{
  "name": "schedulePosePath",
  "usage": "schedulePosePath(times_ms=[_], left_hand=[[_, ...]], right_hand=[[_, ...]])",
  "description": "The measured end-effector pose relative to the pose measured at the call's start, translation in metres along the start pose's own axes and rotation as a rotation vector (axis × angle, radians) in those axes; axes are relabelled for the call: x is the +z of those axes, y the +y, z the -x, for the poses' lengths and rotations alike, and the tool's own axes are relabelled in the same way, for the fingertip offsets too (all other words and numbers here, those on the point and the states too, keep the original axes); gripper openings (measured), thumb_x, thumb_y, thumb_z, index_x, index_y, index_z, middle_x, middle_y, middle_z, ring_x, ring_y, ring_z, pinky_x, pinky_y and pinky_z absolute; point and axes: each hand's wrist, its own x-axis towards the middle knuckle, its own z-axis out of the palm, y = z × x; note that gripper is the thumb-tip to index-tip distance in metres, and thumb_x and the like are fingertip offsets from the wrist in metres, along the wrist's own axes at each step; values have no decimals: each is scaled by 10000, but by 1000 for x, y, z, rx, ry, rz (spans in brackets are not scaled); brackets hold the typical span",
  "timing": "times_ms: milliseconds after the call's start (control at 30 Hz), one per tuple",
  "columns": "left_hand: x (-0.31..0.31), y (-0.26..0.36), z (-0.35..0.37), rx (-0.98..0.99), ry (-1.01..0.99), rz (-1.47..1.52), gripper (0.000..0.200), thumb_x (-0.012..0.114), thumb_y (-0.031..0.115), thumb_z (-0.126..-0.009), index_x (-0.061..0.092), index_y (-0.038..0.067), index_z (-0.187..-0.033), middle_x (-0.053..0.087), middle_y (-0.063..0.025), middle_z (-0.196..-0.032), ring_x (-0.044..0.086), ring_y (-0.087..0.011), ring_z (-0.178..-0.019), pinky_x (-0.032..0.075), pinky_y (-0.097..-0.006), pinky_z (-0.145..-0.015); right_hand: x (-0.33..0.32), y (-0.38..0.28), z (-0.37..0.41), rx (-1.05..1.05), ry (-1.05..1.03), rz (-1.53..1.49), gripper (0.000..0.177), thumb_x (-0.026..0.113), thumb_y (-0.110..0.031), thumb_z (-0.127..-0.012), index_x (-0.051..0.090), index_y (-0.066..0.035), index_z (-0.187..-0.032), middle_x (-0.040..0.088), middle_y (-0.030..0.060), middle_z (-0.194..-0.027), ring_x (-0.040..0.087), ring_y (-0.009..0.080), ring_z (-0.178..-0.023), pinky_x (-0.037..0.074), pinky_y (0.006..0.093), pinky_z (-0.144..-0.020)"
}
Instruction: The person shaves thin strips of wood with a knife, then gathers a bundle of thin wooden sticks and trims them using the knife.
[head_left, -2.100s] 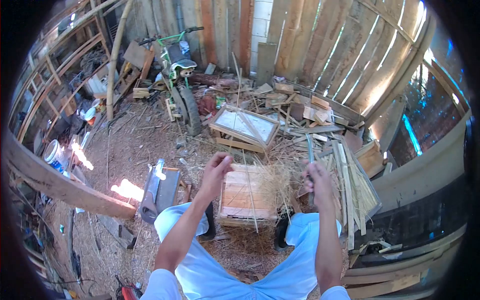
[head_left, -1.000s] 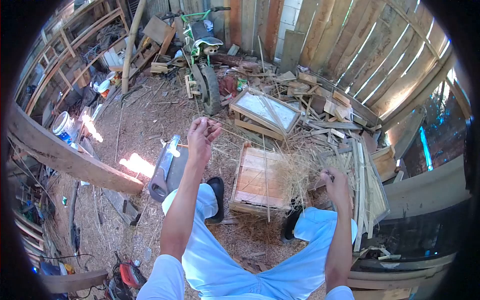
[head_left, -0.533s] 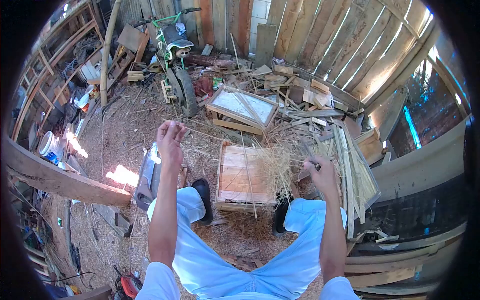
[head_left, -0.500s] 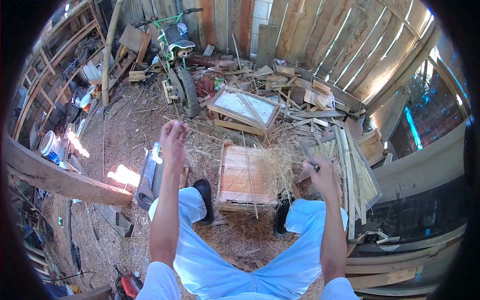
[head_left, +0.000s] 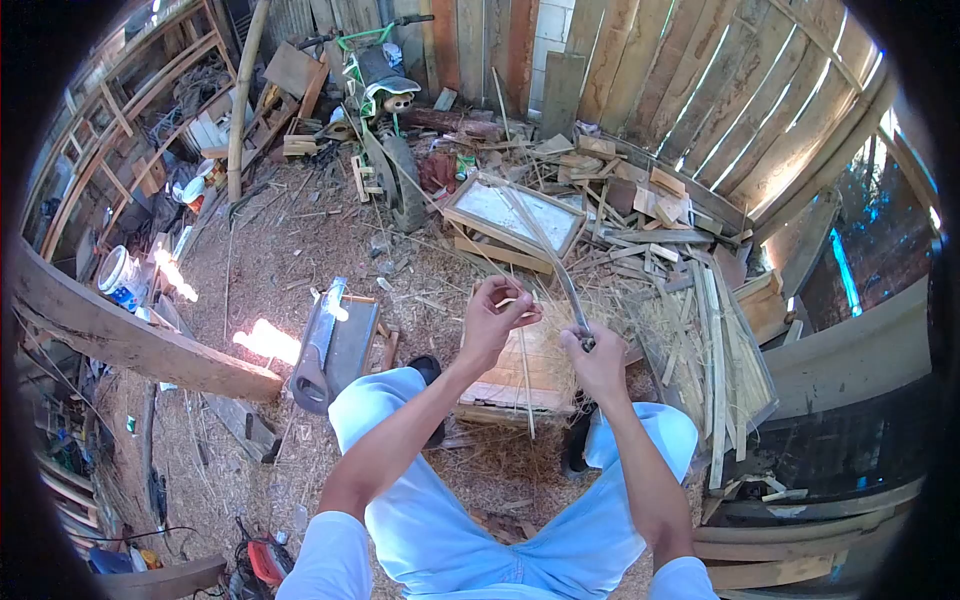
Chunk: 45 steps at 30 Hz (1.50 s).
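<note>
My left hand (head_left: pixel 497 318) pinches a thin pale strip that runs up and to the left, above a low wooden crate (head_left: pixel 500 392). Just right of it, my right hand (head_left: pixel 597 362) is closed round the dark handle of a long curved blade (head_left: pixel 556 268), which points up and away. Another thin stick (head_left: pixel 526 385) lies across the crate top. Fine straw-like shavings (head_left: pixel 560 345) are heaped by the crate's right side, partly behind my right hand.
A hand saw (head_left: pixel 318 355) rests on a dark box at the left. Ahead are a framed tray (head_left: pixel 515 215), a two-wheeled bike (head_left: pixel 390 150) and scrap wood (head_left: pixel 640 190). Long wooden strips (head_left: pixel 712 350) lie at the right. A thick beam (head_left: pixel 150 335) crosses the left.
My left hand has moved right and down, close to my right hand. My right hand has shifted left, and its blade now points upward. The view has shifted slightly.
</note>
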Motion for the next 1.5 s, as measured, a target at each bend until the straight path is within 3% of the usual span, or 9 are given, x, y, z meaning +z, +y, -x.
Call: schedulePosePath(times_ms=[267, 333, 467, 533, 633, 833, 1067, 1233, 1500], left_hand=[[-13, 12, -6, 29, -12, -82, 188, 606, 32, -878, 505, 2, -1034, 594, -92, -881, 655, -194, -807, 582, -309, -715], [-20, 24, -12, 85, 4, -132, 142, 556, 58, -919, 514, -7, -1038, 593, -80, -882, 655, -181, -798, 572, -288, -683], [-52, 55, -29, 268, 131, -129, 169, 513, 104, -953, 533, -6, -1079, 616, -85, -901, 646, -160, -792, 564, -289, -688], [-60, 68, -29, 292, 200, -115, 168, 517, 106, -952, 535, -5, -1077, 617, -86, -904, 647, -160, -789, 565, -291, -691], [-73, 78, -32, 353, 278, -112, 163, 544, 111, -937, 553, 7, -1062, 617, -82, -901, 647, -164, -795, 561, -301, -700], [-67, 77, -28, 377, 241, -33, 177, 557, 143, -936, 558, 12, -1056, 615, -79, -881, 639, -162, -783, 555, -301, -678], [-22, 19, -3, 139, -21, -112, 184, 566, 125, -929, 577, -16, -1046, 604, -69, -825, 615, -147, -697, 517, -278, -620], [4, -4, 21, -22, -142, -152, 203, 573, 137, -930, 591, -25, -1050, 598, -69, -814, 618, -137, -661, 531, -272, -593], [16, -5, 36, -160, -163, -178, 227, 610, 176, -914, 613, -4, -1051, 575, -36, -793, 552, -98, -586, 456, -234, -502]], right_hand=[[-3, -2, -1, 9, -121, -9, 188, 665, -210, -779, 678, -28, -827, 658, 134, -769, 644, 261, -759, 477, 359, -713], [-6, -2, 2, 13, -204, 3, 169, 664, -164, -787, 667, 1, -821, 662, 76, -750, 609, 147, -732, 465, 307, -704], [-7, 40, 8, -73, -270, 104, 156, 662, -163, -782, 669, -10, -813, 660, 77, -744, 609, 159, -720, 466, 317, -704], [-14, 40, 12, 26, -388, 142, 158, 662, -150, -765, 667, -13, -845, 662, 144, -794, 647, 258, -781, 480, 360, -738], [-20, 34, 14, 129, -500, 205, 168, 659, -145, -772, 662, 0, -856, 665, 151, -808, 649, 264, -790, 480, 363, -745], [-20, 38, 7, 125, -396, 139, 227, 586, -207, -877, 654, -6, -959, 659, 138, -823, 632, 235, -772, 477, 356, -739], [-20, 14, -4, -42, -120, -135, 297, 492, -220, -964, 576, -17, -1163, 610, 55, -773, 576, 126, -686, 474, 285, -654], [-24, -19, 4, 71, -285, -600, 348, 467, -224, -983, 469, -36, -1276, 551, 30, -724, 452, 49, -537, 339, 170, -450], [-9, 10, -9, -179, -94, -382, 342, 466, -236, -985, 521, -32, -1254, 563, 17, -748, 428, 42, -528, 340, 169, -468]])
